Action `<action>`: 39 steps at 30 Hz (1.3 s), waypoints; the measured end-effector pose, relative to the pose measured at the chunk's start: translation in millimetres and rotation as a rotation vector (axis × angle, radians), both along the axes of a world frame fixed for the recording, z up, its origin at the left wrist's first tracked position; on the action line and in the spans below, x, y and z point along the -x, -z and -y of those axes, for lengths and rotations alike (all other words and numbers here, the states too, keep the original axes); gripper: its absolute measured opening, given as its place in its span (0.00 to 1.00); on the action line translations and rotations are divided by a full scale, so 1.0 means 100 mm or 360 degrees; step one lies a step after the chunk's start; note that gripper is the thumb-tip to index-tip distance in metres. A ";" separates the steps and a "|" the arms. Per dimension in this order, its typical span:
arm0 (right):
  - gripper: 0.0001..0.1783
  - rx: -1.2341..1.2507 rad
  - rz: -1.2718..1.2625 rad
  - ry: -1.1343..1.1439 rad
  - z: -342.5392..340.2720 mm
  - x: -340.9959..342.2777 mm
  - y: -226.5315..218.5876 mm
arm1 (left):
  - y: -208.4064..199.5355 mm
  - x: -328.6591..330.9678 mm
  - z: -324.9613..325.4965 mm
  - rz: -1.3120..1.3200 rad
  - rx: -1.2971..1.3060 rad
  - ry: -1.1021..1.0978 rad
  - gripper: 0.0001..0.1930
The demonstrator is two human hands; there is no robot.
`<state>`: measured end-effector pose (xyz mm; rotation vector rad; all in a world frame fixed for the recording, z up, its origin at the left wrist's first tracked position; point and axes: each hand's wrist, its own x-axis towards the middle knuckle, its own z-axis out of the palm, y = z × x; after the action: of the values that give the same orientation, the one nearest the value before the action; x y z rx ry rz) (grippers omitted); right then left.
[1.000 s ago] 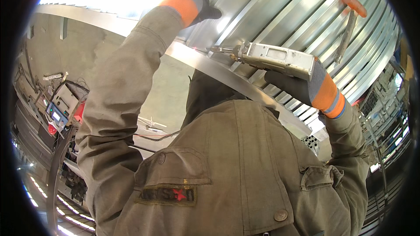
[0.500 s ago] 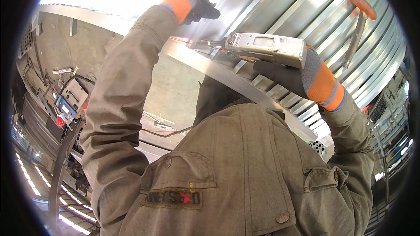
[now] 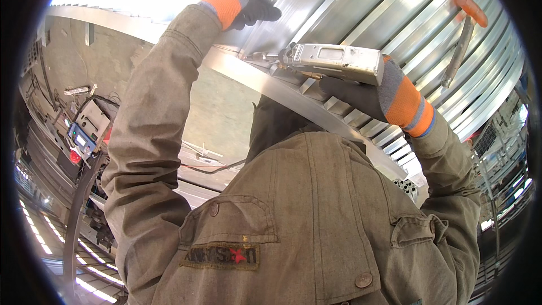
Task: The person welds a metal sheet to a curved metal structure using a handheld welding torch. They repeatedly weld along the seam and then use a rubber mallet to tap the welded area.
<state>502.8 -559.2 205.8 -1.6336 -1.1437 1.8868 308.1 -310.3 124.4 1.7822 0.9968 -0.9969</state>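
Observation:
My right hand (image 3: 389, 99), in a grey and orange glove with dark fingers, is wrapped round a silver-white handheld welding gun (image 3: 339, 62). The gun's narrow metal nozzle points left, its tip close to the edge of a ribbed metal panel (image 3: 372, 17). My left hand (image 3: 255, 8), gloved the same way, is up at the panel left of the nozzle. Its fingers are curled in, and whatever they may hold is hidden. A pale metal bar (image 3: 248, 76) runs slantwise along the panel's near edge, below the nozzle.
A mallet (image 3: 466, 28) with an orange head and grey handle lies on the slats at far right. At left stands a machine box (image 3: 84, 135) with a small screen and cables. Concrete floor (image 3: 220, 118) shows beyond the bar.
The welding gun and my right hand have shifted slightly left. My left hand has moved a little up and left, its fingers still curled.

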 end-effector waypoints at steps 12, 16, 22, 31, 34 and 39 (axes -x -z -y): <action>0.24 0.0034 -0.0034 -0.0006 0.02 0.05 0.02 | 0.10 0.08 0.02 0.0060 -0.0073 -0.0164 0.23; 0.24 0.0020 -0.0007 -0.0010 0.03 0.07 0.03 | 0.16 0.19 0.02 0.0202 -0.0075 -0.0254 0.23; 0.24 -0.0012 -0.0010 -0.0046 0.09 0.07 0.09 | 0.11 0.17 0.03 0.0155 -0.0103 -0.0255 0.22; 0.23 0.0035 0.0039 -0.0132 0.12 0.08 0.13 | -0.23 -0.23 0.13 -0.0318 -0.0157 -0.0153 0.24; 0.22 0.0015 0.0021 -0.0070 0.09 0.09 0.08 | -0.25 -0.05 0.10 0.0009 -0.0027 -0.0319 0.23; 0.22 0.0051 -0.0024 -0.0054 0.07 0.10 0.04 | -0.10 -0.01 0.11 -0.0018 -0.0088 -0.0413 0.21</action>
<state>492.3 -565.7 201.3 -1.6242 -1.1478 1.9448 309.2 -321.1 134.3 1.6418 1.2373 -0.8242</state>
